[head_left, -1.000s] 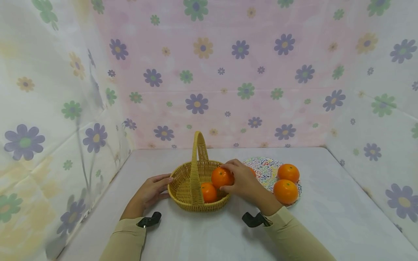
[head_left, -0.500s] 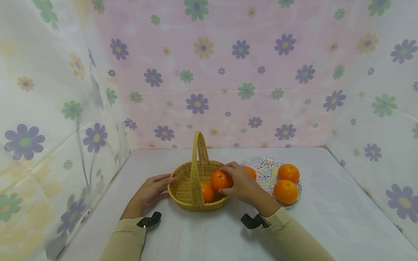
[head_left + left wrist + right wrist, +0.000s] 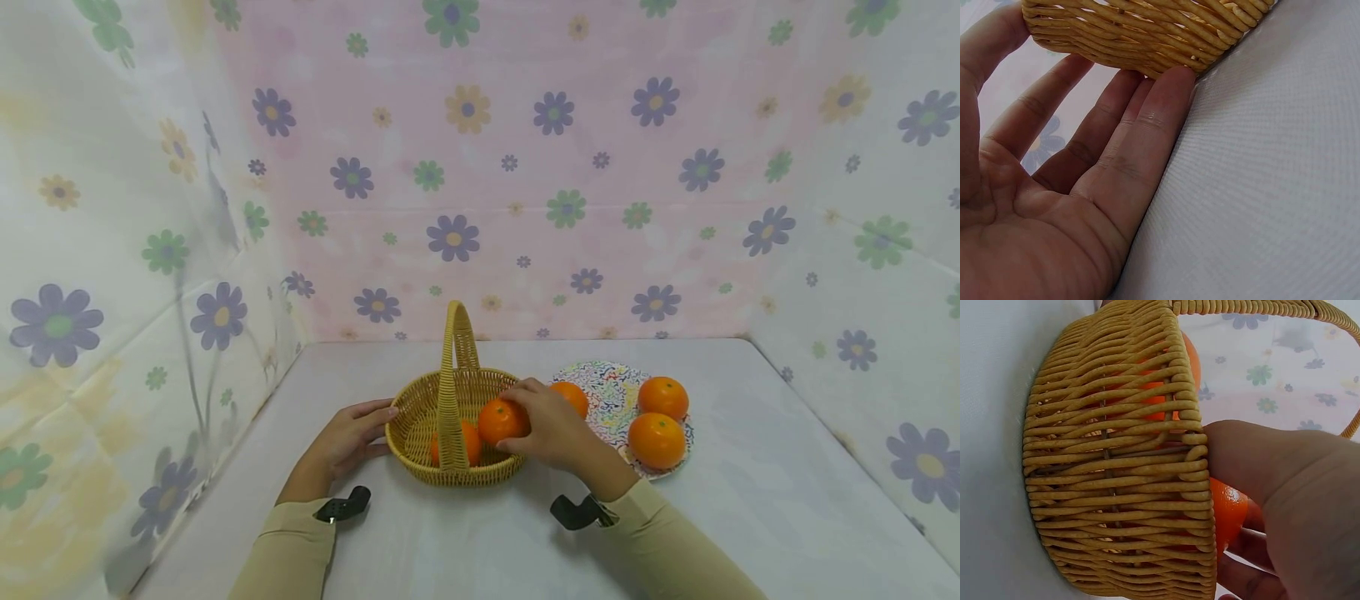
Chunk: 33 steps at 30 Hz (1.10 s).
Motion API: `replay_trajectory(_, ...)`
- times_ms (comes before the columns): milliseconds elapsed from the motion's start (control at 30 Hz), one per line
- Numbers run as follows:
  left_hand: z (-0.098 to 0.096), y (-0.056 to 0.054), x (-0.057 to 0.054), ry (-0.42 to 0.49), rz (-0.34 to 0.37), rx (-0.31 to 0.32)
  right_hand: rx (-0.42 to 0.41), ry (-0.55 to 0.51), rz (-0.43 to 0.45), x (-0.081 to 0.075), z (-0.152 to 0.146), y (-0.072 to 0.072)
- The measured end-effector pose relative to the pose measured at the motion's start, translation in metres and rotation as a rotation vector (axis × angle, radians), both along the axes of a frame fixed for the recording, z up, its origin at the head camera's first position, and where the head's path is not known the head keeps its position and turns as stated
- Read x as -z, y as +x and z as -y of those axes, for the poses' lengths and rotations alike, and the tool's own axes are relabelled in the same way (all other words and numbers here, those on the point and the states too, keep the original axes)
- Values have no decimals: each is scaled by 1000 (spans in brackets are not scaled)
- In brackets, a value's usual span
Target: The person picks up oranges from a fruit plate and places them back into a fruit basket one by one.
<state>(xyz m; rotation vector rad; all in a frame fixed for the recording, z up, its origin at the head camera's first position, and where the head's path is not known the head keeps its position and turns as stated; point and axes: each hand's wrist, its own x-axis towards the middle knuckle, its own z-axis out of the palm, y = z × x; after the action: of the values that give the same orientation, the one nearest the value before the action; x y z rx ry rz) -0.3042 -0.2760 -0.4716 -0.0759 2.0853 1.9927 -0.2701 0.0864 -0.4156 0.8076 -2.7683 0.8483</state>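
Observation:
A yellow wicker basket [image 3: 491, 477] with a tall arched handle stands on the table. My left hand [image 3: 347, 442] rests against its left side; in the left wrist view, the extended fingertips touch the weave [image 3: 1141, 37]. Inside the basket, my right hand [image 3: 551, 429] grips an orange [image 3: 501, 421] at the right end, thumb over the near rim. A second orange [image 3: 471, 442] lies beside it, partly behind the handle. In the right wrist view, the basket's wall hides much of the held orange [image 3: 1227, 509], and the thumb reaches over the rim.
To the right, a round plate [image 3: 607, 387] with a multicoloured speckled pattern holds three oranges: one orange [image 3: 572, 398] on its left, partly behind my right hand, and two on its right, the nearer orange [image 3: 657, 442] by the rim. Flower-printed cloth [image 3: 510, 208] encloses the table.
The held orange has moved left and slightly down into the basket with my right hand. The other orange inside has rolled left behind the handle. My left hand has stayed put.

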Motion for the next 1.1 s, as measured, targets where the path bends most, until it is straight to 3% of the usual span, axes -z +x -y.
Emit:
replay_trajectory(333, -1, -1, 0, 3, 7, -14, -2, 2, 14, 2, 2, 0)
replay_trajectory(1100, 1, 1, -1, -6, -10, 23, -18, 13, 54, 3, 5, 3)
